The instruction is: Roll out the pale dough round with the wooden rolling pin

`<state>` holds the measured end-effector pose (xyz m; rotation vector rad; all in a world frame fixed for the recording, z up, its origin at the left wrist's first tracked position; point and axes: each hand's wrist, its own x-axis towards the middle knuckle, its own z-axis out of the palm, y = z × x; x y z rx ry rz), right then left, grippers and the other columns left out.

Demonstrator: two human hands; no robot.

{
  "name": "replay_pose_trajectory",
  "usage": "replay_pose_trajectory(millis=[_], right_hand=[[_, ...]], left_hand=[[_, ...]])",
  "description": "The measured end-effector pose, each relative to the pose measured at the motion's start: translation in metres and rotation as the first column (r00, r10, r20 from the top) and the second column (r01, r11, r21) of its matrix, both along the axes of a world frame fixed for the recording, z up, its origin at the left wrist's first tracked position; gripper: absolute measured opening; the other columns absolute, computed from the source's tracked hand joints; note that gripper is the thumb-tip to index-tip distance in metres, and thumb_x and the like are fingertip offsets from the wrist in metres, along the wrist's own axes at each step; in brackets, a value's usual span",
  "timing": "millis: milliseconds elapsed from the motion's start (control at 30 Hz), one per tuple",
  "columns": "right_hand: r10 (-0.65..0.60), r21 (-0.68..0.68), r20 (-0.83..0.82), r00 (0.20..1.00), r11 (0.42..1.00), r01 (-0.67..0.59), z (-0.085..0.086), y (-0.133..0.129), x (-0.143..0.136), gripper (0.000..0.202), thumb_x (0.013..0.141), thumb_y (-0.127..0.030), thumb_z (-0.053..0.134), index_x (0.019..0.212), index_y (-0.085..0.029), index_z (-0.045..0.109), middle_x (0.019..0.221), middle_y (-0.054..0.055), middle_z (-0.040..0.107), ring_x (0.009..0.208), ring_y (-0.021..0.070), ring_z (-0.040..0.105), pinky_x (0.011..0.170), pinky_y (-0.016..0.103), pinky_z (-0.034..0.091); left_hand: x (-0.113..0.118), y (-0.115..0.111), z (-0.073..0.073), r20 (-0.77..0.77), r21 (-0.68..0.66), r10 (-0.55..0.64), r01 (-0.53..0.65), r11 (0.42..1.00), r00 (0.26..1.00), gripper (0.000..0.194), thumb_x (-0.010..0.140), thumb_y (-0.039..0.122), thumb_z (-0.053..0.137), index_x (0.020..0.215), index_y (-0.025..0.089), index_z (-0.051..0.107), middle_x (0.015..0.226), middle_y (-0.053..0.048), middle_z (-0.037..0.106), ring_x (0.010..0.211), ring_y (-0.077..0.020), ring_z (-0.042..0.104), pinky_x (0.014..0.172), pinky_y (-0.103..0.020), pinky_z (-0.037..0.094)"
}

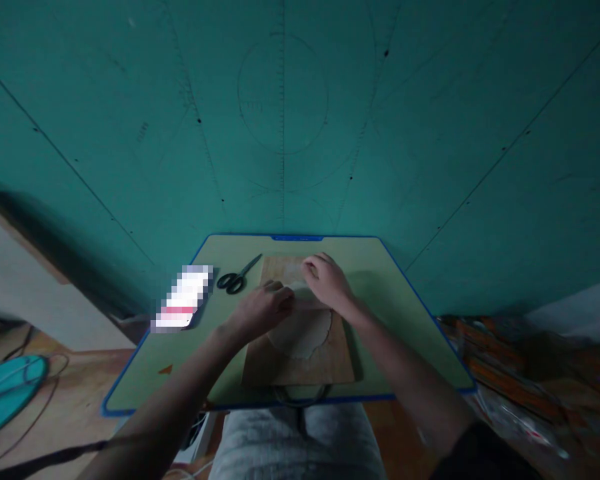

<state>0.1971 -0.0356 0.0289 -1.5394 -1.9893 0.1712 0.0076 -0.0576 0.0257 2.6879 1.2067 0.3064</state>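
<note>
A flat, pale sheet of dough point(300, 337) with an uneven round edge lies on a wooden cutting board point(260, 367). Its far part looks folded or lifted into a band between my hands. My left hand point(266, 308) is closed at the left end of that band, fingers curled against the dough. Over the far right side, my right hand point(329, 281) is curled with thumb and fingers drawn together; whatever they hold is hidden. Black-handled scissors point(236, 279) lie left of the board, blades pointing away from me.
The board rests on a small pale-green table point(395, 320) with a blue rim. A phone with a bright, blurred-out screen point(185, 297) is at its left side. A small orange piece point(165, 369) lies near the front left. A green wall point(300, 167) stands behind the table.
</note>
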Motion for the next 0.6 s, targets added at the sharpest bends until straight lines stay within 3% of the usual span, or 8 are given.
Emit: replay_pose_trajectory(millis=[133, 200, 300, 400, 600], right_hand=[[-0.043, -0.123, 0.165, 0.985, 0.99, 0.064, -0.014, 0.018, -0.021, 0.025, 0.099, -0.026, 0.044, 0.099, -0.02, 0.067, 0.106, 0.009, 0.067, 0.102, 0.0202, 0.059, 0.087, 0.032, 0.044], [-0.017, -0.143, 0.224, 0.974, 0.988, 0.05, -0.018, 0.017, -0.024, 0.025, 0.099, -0.027, 0.042, 0.104, -0.019, 0.066, 0.11, 0.01, 0.065, 0.105, 0.021, 0.057, 0.089, 0.033, 0.042], [0.01, -0.129, 0.27, 0.963, 0.991, 0.026, -0.019, 0.014, -0.022, 0.025, 0.098, -0.025, 0.044, 0.112, -0.018, 0.063, 0.116, 0.011, 0.062, 0.109, 0.0222, 0.055, 0.091, 0.034, 0.041], [-0.01, -0.105, 0.291, 0.957, 0.994, 0.043, -0.02, 0.016, -0.02, 0.025, 0.097, -0.022, 0.044, 0.113, -0.018, 0.062, 0.117, 0.012, 0.062, 0.109, 0.0234, 0.055, 0.093, 0.035, 0.04], [-0.066, -0.096, 0.289, 0.955, 0.991, 0.097, -0.024, 0.023, -0.023, 0.026, 0.095, -0.02, 0.042, 0.111, -0.018, 0.063, 0.114, 0.012, 0.063, 0.107, 0.0248, 0.056, 0.091, 0.037, 0.041]], left_hand=[[0.003, 0.007, -0.003, 0.064, -0.095, 0.017, -0.011, 0.995, 0.998, 0.011, 0.087, 0.026, 0.062, 0.092, 0.017, 0.067, 0.093, -0.007, 0.067, 0.08, -0.0172, 0.063, 0.07, -0.026, 0.047], [0.008, 0.013, 0.0, 0.065, -0.129, 0.083, -0.074, 0.989, 0.994, 0.016, 0.089, 0.031, 0.06, 0.093, 0.018, 0.069, 0.093, -0.006, 0.069, 0.079, -0.0169, 0.065, 0.07, -0.025, 0.047], [0.02, 0.026, 0.006, 0.017, -0.073, 0.26, -0.258, 0.963, 0.965, 0.026, 0.095, 0.036, 0.049, 0.094, 0.019, 0.069, 0.094, -0.007, 0.072, 0.084, -0.0189, 0.067, 0.073, -0.026, 0.048], [0.034, 0.038, 0.005, -0.011, -0.011, 0.412, -0.412, 0.911, 0.911, 0.035, 0.098, 0.028, 0.034, 0.099, 0.016, 0.068, 0.098, -0.012, 0.073, 0.088, -0.0232, 0.069, 0.074, -0.031, 0.049], [0.041, 0.048, -0.009, -0.09, 0.036, 0.507, -0.506, 0.862, 0.857, 0.038, 0.098, 0.03, 0.03, 0.106, 0.015, 0.063, 0.096, -0.015, 0.073, 0.088, -0.0278, 0.071, 0.072, -0.035, 0.051]])
